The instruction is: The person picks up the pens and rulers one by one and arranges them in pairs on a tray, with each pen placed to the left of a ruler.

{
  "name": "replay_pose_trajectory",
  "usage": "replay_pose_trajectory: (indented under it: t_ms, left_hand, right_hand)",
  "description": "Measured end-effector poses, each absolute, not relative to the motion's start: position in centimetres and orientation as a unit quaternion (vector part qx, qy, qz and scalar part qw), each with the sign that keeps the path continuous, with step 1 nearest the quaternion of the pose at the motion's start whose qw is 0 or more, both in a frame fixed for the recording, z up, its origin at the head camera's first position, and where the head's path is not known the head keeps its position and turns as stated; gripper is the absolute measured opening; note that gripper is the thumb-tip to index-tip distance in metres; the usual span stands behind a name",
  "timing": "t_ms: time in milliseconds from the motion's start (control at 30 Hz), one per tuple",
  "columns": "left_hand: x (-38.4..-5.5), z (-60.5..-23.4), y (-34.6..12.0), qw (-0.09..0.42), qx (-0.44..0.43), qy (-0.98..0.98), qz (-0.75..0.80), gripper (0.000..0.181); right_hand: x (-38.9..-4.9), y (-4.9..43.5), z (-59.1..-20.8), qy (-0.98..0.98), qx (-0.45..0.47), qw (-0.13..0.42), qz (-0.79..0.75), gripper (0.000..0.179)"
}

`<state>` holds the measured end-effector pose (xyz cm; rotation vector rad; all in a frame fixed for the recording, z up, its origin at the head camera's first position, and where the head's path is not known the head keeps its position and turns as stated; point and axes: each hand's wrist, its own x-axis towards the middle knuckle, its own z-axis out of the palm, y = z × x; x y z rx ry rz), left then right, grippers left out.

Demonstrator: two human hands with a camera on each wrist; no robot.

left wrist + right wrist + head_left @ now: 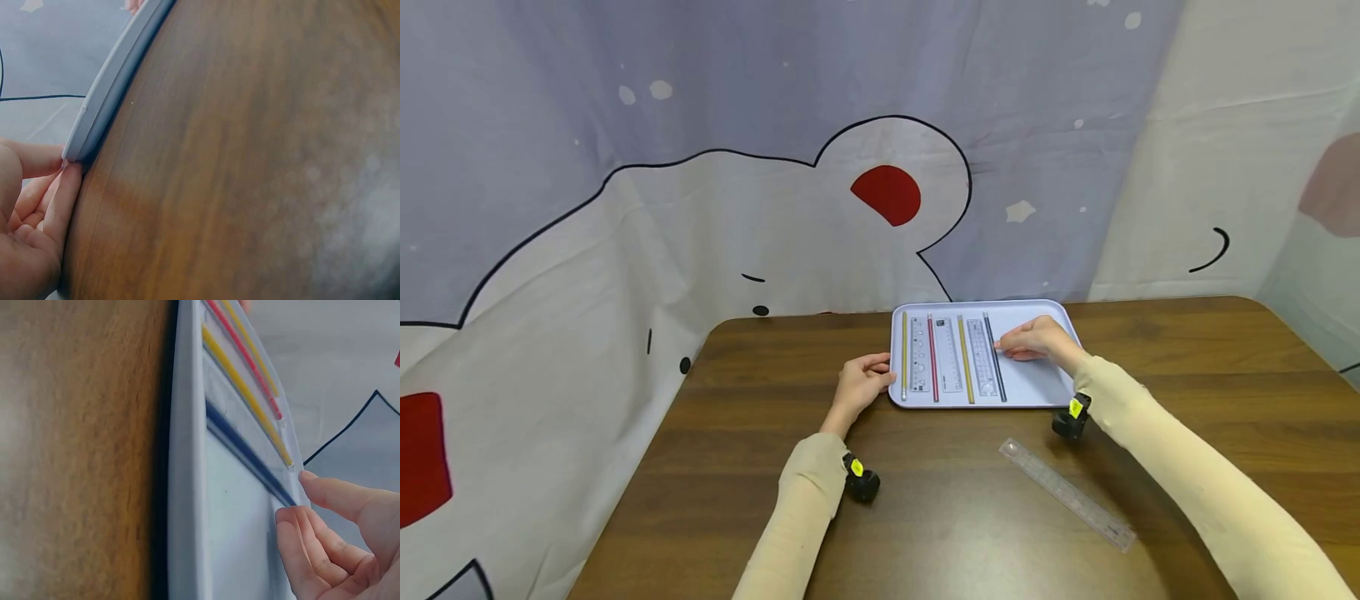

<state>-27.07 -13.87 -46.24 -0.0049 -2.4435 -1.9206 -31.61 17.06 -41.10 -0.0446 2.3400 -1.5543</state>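
Observation:
A white tray lies at the far side of the table. In it, a yellow pencil, a red pencil, a second yellow pencil and a dark blue pencil alternate with clear rulers. With thumb and finger, my left hand pinches the tray's left rim, as the left wrist view shows. My right hand is over the tray, right beside the dark blue pencil. In the right wrist view its thumb and fingertips stand apart, near that pencil's far end.
Another clear ruler lies slanted on the brown wooden table, in front of the tray. Behind the table hangs a printed curtain, close to the tray's far edge.

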Motion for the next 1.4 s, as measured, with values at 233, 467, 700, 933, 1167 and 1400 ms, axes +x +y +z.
replay_pose_trajectory:
  t_ms: [233, 467, 700, 933, 1167, 1400]
  left_hand:
    - [-27.2, -46.4, -13.9, 0.017, -0.005, -0.784, -0.62, 0.039]
    - [-27.3, -46.6, -13.8, 0.014, -0.003, -0.782, -0.623, 0.039]
    - [-27.2, -46.5, -13.8, 0.018, -0.005, -0.783, -0.621, 0.039]
    - [-27.2, -46.5, -13.8, 0.023, -0.007, -0.785, -0.619, 0.039]
    - [-27.2, -46.5, -13.8, 0.02, 0.0, -0.786, -0.618, 0.039]
    - [-27.1, -46.5, -13.9, 0.021, -0.002, -0.79, -0.613, 0.038]
  right_hand:
    - [-31.3, 16.7, -40.9, 0.817, 0.008, 0.18, -0.548, 0.047]
    - [-30.9, 16.5, -40.8, 0.821, 0.008, 0.177, -0.543, 0.046]
    - [-30.3, 16.7, -40.7, 0.82, -0.001, 0.178, -0.545, 0.044]
    - [-29.4, 16.9, -40.5, 0.823, -0.034, 0.199, -0.531, 0.045]
    - [-28.7, 16.7, -40.1, 0.839, -0.06, 0.198, -0.503, 0.046]
    - [-27.9, 16.7, -39.7, 0.851, -0.093, 0.195, -0.478, 0.047]
